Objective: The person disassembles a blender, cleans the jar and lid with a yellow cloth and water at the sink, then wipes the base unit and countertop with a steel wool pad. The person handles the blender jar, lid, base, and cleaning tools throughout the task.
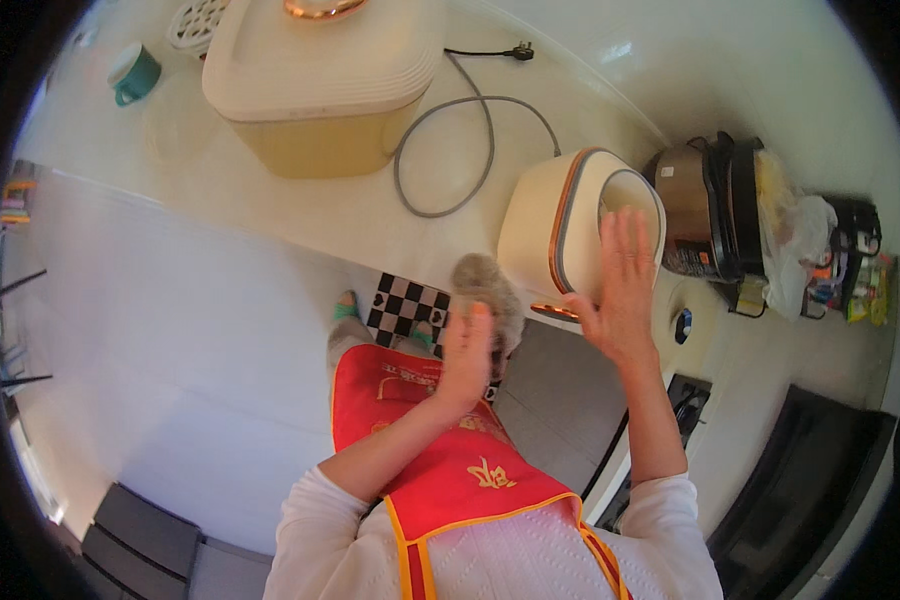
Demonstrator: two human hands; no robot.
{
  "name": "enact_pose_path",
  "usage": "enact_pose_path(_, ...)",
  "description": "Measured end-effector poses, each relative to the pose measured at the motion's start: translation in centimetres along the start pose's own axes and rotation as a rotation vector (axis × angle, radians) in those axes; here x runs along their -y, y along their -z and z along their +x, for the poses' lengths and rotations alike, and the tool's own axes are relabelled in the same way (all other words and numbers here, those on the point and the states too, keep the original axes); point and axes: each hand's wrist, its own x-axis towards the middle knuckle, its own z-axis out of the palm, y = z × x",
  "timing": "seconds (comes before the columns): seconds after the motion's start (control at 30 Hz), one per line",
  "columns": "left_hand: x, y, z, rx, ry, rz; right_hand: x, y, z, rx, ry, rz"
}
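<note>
A cream kitchen appliance [532,225] with copper-coloured trim stands at the counter edge, its grey power cord [487,161] looped beside it. My right hand [622,292] is over its right part, with straight fingers and the thumb apart. Nothing shows in that hand; whether it touches the appliance is unclear. Left of it, my left hand [465,356] is blurred, its fingers pointing up. Close against the left hand is a fluffy grey thing [495,289], perhaps a cloth. Whether the hand grips it cannot be made out.
On the counter [330,210] stand a large lidded container [322,142], a teal mug [135,75] and a brown cooker [690,202]. A black plug [523,51] lies behind. Plastic bags [795,232] are at the right, near a dark hob [802,480]. A checkered mat [405,307] is below.
</note>
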Motion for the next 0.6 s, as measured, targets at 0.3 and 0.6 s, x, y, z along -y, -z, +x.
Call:
enact_pose_path(0.3,0.6,-4.3,10.1,0.095,-0.512,0.467,-1.3,-2.3,0.0,0.107,0.099,-0.005)
enact_pose_path(0.6,-5.9,-8.5,25.8,0.497,-0.212,0.841,-1.1,-2.4,0.9,0.075,0.158,-0.042)
